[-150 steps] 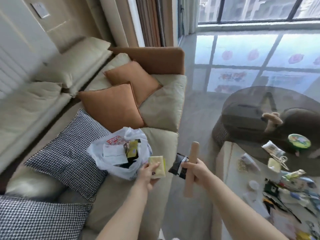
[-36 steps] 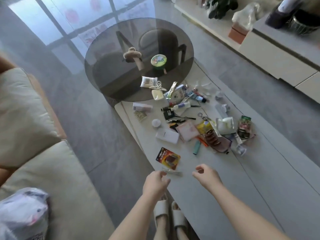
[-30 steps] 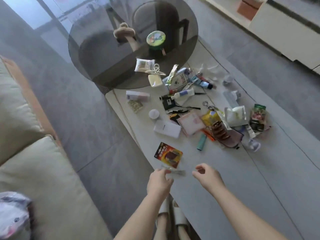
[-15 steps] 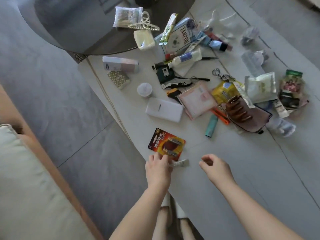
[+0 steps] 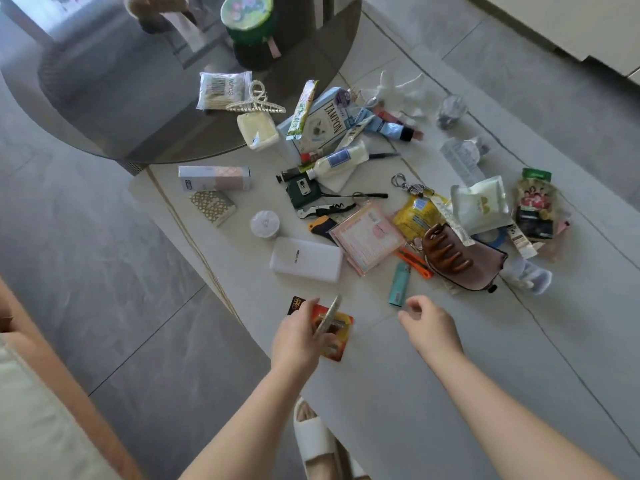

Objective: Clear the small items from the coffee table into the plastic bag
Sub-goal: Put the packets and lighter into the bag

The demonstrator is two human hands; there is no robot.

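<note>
Left hand point(image 5: 298, 336) pinches thin flat strip point(image 5: 329, 317), lifted over battery card point(image 5: 334, 336) at bench point(image 5: 433, 393) near edge. Right hand point(image 5: 429, 327) loosely curled, empty; teal lighter point(image 5: 399, 284) at its 11 o'clock, nearer it, long axis 12-to-6.

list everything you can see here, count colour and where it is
coffee table: 1, pale grey, centre and right
round glass table: 1, dark smoked, top left
green tin: 1, green, on the glass table
cotton swab pack: 1, white, on the glass table
hair claw: 1, pearl white, beside the swab pack
tampon box: 1, pale blue, far end of the pile
power bank: 1, white, near side of the pile
lighter: 1, teal, by the right hand
brown hair claw: 1, brown, right of the pile
battery card: 1, red and yellow, under the left hand
thin stick: 1, pale, in the left grip
slippers: 2, white, on the floor
left hand: pinching the stick
right hand: loosely curled, holds nothing
</note>
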